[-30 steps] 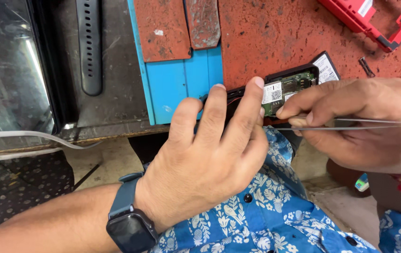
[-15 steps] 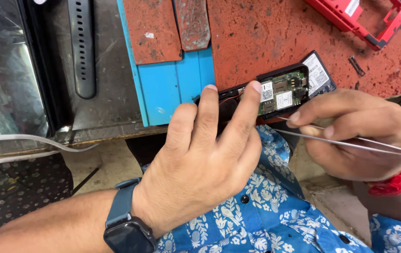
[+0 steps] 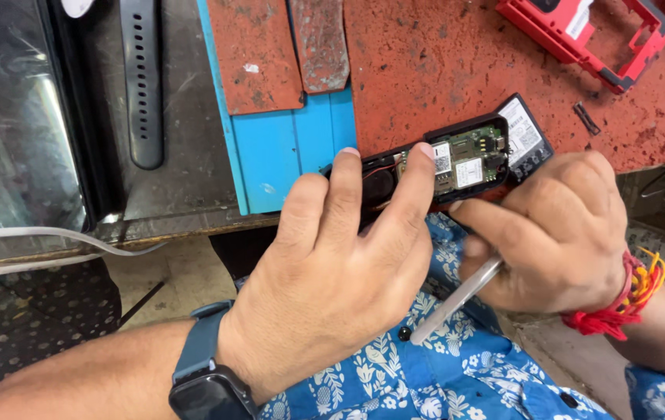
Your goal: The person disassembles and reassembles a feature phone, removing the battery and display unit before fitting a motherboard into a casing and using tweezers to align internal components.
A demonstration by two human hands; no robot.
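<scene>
The work in hand looks like the opening or repair of a small opened phone [image 3: 457, 159], which lies at the near edge of the worn red table [image 3: 425, 62], back cover off, so that the green circuit board with its white labels shows. I judge that the step is the fine work inside the case with a tool, and the next move seems to call for a firm hold on the phone and a small, careful motion of the tool tip, so it does not slip over the board. The left hand [image 3: 340, 288] is half open: its fingers are stretched forward and press down on the left part of the phone, the fingertips on the black frame. The right hand [image 3: 558, 233] is curled closed around thin metal tweezers [image 3: 457, 299], whose free end points down toward the blue flowered shirt [image 3: 425, 381]; the working tip is hidden under the fingers, so I cannot tell what it touches. A red phone frame [image 3: 581, 39] lies well apart at the far side.
</scene>
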